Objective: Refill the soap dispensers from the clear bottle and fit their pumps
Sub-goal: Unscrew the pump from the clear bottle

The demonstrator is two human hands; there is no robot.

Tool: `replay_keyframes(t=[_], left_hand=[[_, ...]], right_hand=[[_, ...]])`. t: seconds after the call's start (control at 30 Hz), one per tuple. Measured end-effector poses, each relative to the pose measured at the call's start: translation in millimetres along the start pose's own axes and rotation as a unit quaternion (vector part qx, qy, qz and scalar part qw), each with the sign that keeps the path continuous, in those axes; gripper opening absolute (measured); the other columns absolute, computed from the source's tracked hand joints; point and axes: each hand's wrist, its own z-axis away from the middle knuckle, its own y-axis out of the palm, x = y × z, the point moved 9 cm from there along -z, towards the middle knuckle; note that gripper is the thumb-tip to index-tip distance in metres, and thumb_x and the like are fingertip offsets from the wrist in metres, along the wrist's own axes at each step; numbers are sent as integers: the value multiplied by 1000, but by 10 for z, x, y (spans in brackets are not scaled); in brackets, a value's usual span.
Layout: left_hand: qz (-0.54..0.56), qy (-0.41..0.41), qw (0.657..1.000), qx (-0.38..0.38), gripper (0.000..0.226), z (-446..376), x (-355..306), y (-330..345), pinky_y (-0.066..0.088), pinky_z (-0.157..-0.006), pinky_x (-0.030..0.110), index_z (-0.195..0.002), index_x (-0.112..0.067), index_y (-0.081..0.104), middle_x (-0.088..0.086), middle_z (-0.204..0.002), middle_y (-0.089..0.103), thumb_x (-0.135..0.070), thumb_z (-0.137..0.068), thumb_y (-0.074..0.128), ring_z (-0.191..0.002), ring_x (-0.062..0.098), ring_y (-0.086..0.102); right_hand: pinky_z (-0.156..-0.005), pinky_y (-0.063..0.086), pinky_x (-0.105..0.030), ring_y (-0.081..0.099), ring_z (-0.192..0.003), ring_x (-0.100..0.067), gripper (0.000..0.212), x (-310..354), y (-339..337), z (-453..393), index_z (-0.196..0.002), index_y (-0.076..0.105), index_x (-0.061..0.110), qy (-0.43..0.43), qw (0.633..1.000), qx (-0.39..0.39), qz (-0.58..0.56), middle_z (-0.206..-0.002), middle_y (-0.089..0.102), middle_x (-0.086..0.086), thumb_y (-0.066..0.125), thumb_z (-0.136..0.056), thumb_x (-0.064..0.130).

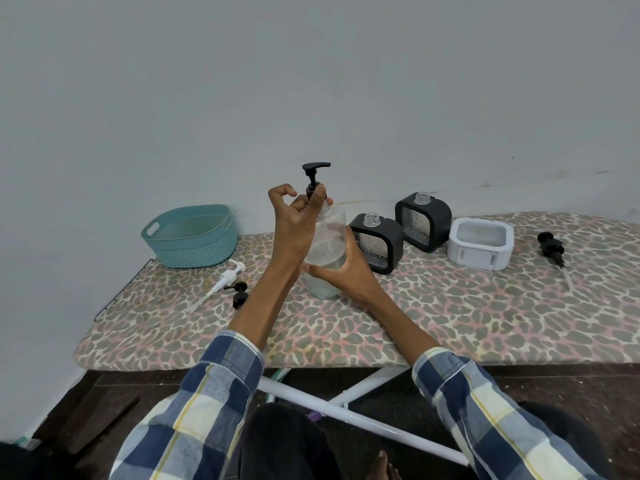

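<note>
The clear bottle (327,258) stands on the leopard-print board (450,313) at the centre, a black pump (314,174) in its neck. My left hand (298,220) pinches the pump's collar with thumb and fingers. Lower down, my right hand (346,271) grips the bottle's body from the right. Two black square dispensers, the near black dispenser (379,245) and the far black dispenser (424,220), stand behind with open necks. A white dispenser (479,247) lies to their right. Loose pumps lie about: a white pump (221,284), a small black pump (239,294), and a far-right black pump (551,247).
A teal plastic basket (190,237) sits at the board's back left against the grey wall. The board's white legs (346,407) cross below over a dark floor. My knees are under the front edge.
</note>
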Motion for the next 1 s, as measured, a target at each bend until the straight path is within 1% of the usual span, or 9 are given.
replay_keyframes(t=[0.1, 0.27, 0.33, 0.4, 0.47, 0.57, 0.73, 0.87, 1.0], left_hand=[[-86, 24, 996, 4, 70, 84, 23, -47, 52, -97, 21, -127, -26, 35, 11, -129, 70, -58, -85, 82, -116, 9, 70], [-158, 58, 986, 0, 66, 302, 115, -84, 55, -101, 26, -139, -32, 47, -26, -131, 63, -43, -88, 87, -117, -2, 67], [-171, 47, 984, 18, 69, 288, 111, -102, 56, -99, 29, -141, -31, 46, -19, -137, 64, -45, -88, 87, -118, 2, 68], [-203, 33, 978, 42, 70, 237, 71, -129, 57, -94, 28, -140, -30, 47, -13, -136, 66, -47, -86, 88, -114, 5, 70], [-232, 23, 971, 56, 69, 180, 11, -157, 55, -88, 26, -137, -29, 51, -13, -131, 67, -46, -83, 90, -110, 7, 69], [-278, 10, 959, 57, 66, 88, -11, -178, 50, -81, 22, -133, -24, 59, -10, -124, 67, -46, -79, 92, -112, 12, 66], [-299, 6, 952, 60, 72, 45, 16, -128, 57, -97, 35, -139, -24, 62, -5, -131, 73, -47, -76, 89, -117, 14, 69], [-293, -15, 955, 46, 79, 50, 48, -133, 58, -95, 36, -136, -24, 64, -6, -125, 75, -59, -69, 88, -113, 13, 70], [-302, -25, 953, 27, 80, 71, 61, -180, 60, -88, 40, -125, -23, 66, -9, -114, 73, -70, -64, 82, -103, 14, 70]], right_hand=[[-116, 41, -35, 48, -141, -8, 91, -10, 24, 40, -147, 35, 46, 12, 1000, 2, 9, -156, 48, 7, 94, -77, 49], [-114, 35, -28, 36, -141, -3, 109, 18, -25, 68, -166, 16, 30, 63, 987, 90, 121, -157, 38, 14, 86, -85, 49], [-116, 44, -38, 49, -139, -12, 94, 43, -137, 30, -163, 25, 24, 89, 967, 140, 192, -154, 48, 9, 81, -89, 38], [-97, 57, -33, 65, -115, -15, 65, 251, -276, -48, -154, 39, 16, 81, 956, 143, 243, -135, 62, 0, 68, -96, 18], [-80, 51, -22, 64, -96, -11, 48, 637, -445, -145, -146, 50, 15, 39, 964, 69, 255, -126, 65, 0, 60, -99, 9], [-80, 53, -30, 65, -91, -10, 30, 1200, -532, -224, -127, 63, 21, -36, 971, -25, 233, -118, 66, 2, 70, -98, 25], [-73, 50, -27, 62, -86, -8, 44, 1471, -402, -378, -101, 69, 23, -58, 951, -69, 296, -99, 65, 5, 84, -81, 59], [-68, 49, -27, 63, -72, -10, 36, 1441, -386, -462, -91, 76, 12, -44, 960, -77, 265, -81, 71, 2, 91, -79, 42], [-85, 54, -22, 74, -90, -7, 16, 1374, -320, -471, -103, 82, 18, -34, 978, 10, 207, -97, 80, 7, 84, -90, 28]])
